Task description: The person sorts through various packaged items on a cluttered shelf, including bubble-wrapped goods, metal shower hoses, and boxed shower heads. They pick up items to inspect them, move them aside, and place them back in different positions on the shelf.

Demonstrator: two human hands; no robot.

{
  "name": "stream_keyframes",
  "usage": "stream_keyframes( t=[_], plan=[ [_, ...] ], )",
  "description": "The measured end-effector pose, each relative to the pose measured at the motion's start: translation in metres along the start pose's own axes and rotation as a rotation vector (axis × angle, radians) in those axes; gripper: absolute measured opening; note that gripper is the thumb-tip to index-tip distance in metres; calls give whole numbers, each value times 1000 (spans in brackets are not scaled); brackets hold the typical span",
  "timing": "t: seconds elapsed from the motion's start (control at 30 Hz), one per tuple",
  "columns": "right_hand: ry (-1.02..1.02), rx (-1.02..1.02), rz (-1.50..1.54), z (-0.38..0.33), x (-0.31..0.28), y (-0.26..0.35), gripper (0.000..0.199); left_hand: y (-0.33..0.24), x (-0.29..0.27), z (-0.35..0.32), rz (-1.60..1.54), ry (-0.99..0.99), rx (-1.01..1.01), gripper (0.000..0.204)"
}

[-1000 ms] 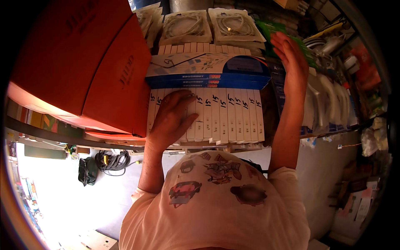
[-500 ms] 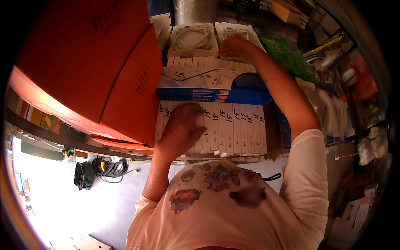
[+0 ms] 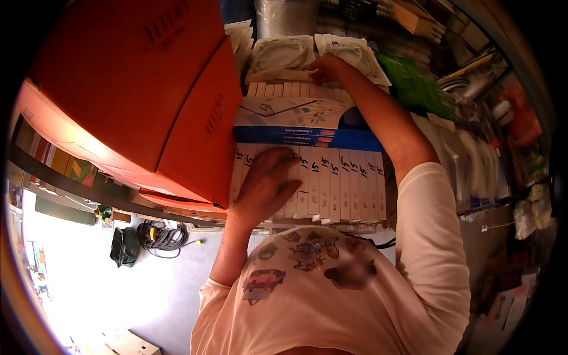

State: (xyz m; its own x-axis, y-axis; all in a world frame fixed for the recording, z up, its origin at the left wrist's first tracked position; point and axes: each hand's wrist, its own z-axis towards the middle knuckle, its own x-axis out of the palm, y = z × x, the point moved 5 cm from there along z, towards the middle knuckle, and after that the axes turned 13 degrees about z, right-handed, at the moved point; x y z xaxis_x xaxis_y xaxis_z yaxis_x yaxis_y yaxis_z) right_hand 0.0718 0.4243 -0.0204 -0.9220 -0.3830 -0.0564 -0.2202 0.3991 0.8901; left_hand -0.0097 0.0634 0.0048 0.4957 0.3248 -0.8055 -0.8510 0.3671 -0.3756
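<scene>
My left hand [image 3: 269,180] lies over a row of narrow white boxes [image 3: 337,183] standing side by side, its fingers spread and holding nothing. Beyond that row, flat blue-and-white boxes [image 3: 296,111] are stacked across more white boxes [image 3: 284,89]. My right hand [image 3: 329,68] reaches over them. Its bent fingers close at the near right corner of a clear packet [image 3: 279,57] with a pale coil of tube or cable inside; the fingertips are partly hidden. A similar packet [image 3: 358,56] lies to the right, partly behind my right hand.
A large red-orange carton [image 3: 195,136] stands tight against the boxes on the left. Green packaging [image 3: 414,83] and pale bagged goods [image 3: 467,142] lie to the right of my right arm. Below the shelf, a dark coiled cable [image 3: 163,236] and a dark bag [image 3: 124,247] are on the floor.
My right hand has drawn left and slightly nearer, from over the right packet to the left packet's corner, its fingers more bent. My left hand stays on the boxes. The view has shifted slightly.
</scene>
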Motion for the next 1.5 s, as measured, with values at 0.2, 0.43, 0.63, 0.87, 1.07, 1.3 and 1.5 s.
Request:
stream_keyframes(
  t=[0.2, 0.43, 0.63, 0.87, 1.07, 1.3, 1.5],
  plan=[
    [70, -125, 222, 13, -9, 4, 17, -3, 1, 3, 2, -15, 20, 40],
    [-91, -486, 407, -13, -7, 37, 31, -1, 1, 0, 34, -20, 25, 40],
    [27, -643, 578, -16, -23, 51, 30, -2, 2, 1, 19, -28, 31, 40],
    [69, -738, 211, -9, -52, 88, 27, -2, 2, 2, 14, -32, 37, 39],
    [57, -789, 182, -35, -43, 115, 20, -2, 0, 1, 11, -23, 12, 39],
    [88, -814, 232, -35, -44, 116, 20, -2, 0, 0, 8, -31, 10, 38],
    [149, -828, 370, -85, -37, 109, 24, 0, 0, -1, 31, -38, 22, 38]
  ],
)
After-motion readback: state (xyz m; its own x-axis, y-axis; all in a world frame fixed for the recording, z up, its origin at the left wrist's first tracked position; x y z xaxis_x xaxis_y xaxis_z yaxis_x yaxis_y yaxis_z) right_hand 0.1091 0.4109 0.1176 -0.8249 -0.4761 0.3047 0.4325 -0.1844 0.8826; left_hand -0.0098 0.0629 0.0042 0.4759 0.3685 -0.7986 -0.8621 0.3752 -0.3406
